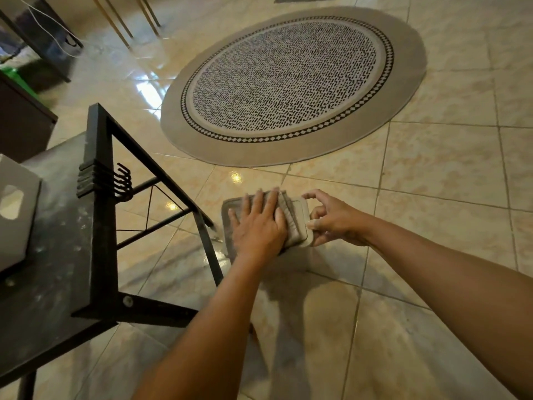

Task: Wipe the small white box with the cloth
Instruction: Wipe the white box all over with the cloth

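The small white box (306,226) is held out over the tiled floor, just right of the table's corner. A grey cloth (230,219) lies draped over most of its top, so only the box's right edge and rounded corners show. My left hand (258,226) lies flat on the cloth with fingers spread, pressing it against the box. My right hand (331,219) grips the box's right edge between thumb and fingers. What lies under the box is hidden.
A black metal-framed table (99,197) with a dark dusty top stands at the left, several hooks (121,180) clipped to its frame. A pale box with a cut-out handle (14,209) sits on it. A round patterned rug (288,82) lies on the glossy floor beyond.
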A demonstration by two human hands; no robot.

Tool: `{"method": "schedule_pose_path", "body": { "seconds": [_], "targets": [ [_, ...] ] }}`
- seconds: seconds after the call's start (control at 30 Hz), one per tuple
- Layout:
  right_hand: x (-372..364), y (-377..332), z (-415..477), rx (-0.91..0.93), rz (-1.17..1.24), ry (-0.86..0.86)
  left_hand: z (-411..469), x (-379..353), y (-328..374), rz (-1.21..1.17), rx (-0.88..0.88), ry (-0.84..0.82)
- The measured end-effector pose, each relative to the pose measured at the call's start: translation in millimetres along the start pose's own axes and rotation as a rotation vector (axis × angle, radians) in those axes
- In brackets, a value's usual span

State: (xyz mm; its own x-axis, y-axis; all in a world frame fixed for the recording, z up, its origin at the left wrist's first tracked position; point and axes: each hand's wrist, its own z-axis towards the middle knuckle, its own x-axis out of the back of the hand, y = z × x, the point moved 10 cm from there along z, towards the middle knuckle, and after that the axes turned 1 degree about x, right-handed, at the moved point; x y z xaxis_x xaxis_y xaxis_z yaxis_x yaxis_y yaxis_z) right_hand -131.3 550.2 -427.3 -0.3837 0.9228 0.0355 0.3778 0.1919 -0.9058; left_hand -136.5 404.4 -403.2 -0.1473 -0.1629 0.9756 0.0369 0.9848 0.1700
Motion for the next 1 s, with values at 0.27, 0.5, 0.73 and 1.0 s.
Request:
{"method": "schedule_pose_path", "body": {
  "seconds": [0.27,0.5,0.73,1.0],
  "targets": [
    [-1,-3,0,0.005,-0.019,-0.031,-24,-9,45,0.024,-0.129,-0.007],
    [1,-2,-3,-0.015,-0.018,0.001,-21,0,-18,-0.097,0.173,-0.014],
    [-1,-1,1,-0.012,-0.025,0.011,8,-3,11,-0.027,0.005,0.011],
    [-3,-3,2,0.0,-0.044,-0.015,-35,-9,31,-0.05,0.01,0.017]
  ]
}}
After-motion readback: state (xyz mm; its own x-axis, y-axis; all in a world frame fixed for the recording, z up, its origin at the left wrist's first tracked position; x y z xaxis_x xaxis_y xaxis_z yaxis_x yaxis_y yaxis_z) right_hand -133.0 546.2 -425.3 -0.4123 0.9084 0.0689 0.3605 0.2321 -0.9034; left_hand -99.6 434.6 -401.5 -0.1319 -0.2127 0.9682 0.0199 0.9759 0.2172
